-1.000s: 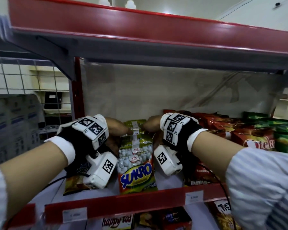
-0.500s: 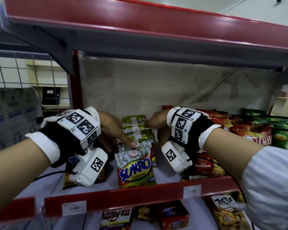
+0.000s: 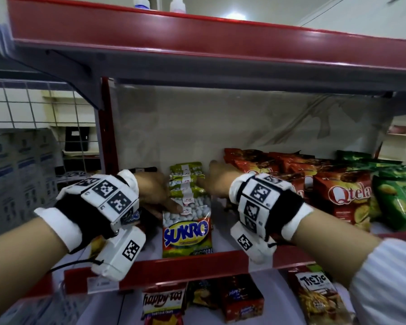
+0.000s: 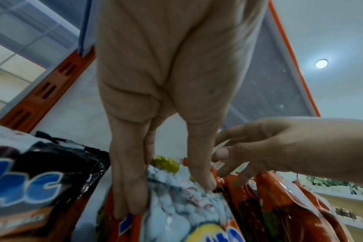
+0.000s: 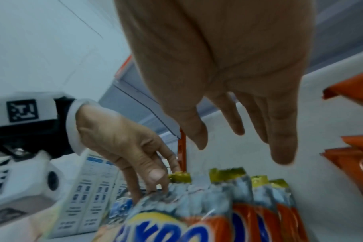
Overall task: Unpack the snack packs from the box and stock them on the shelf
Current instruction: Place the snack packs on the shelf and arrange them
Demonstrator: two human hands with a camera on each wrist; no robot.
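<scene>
From the head camera, a row of clear-windowed orange and yellow Sukro nut packs [image 3: 186, 227] stands one behind another on the white deck of the red-edged metal shelf [image 3: 220, 262], close to its front lip and left of its middle, probably faced forward so the brand shows. The left hand [image 3: 155, 195] pinches the top of the front pack, thumb on its face, seemingly to square it upright. The right hand [image 3: 217, 181] hovers by the row's right side. Readable: "SUKRO" and "ORIGINAL"; "Qtela" on the red crisp bags [image 3: 348, 198] towards the right end; "happy tos" and "TicTic" on the tier below. No box is in view.

The left wrist camera shows the left fingers [image 4: 201, 173] closed on the pack's crimped top [image 4: 182, 194], beside a black bag [image 4: 41, 180] with blue lettering I cannot read.

In the right wrist view, the right hand [image 5: 238, 114] is spread, relaxed, touching nothing, just above the pack tops [image 5: 228, 188].
</scene>
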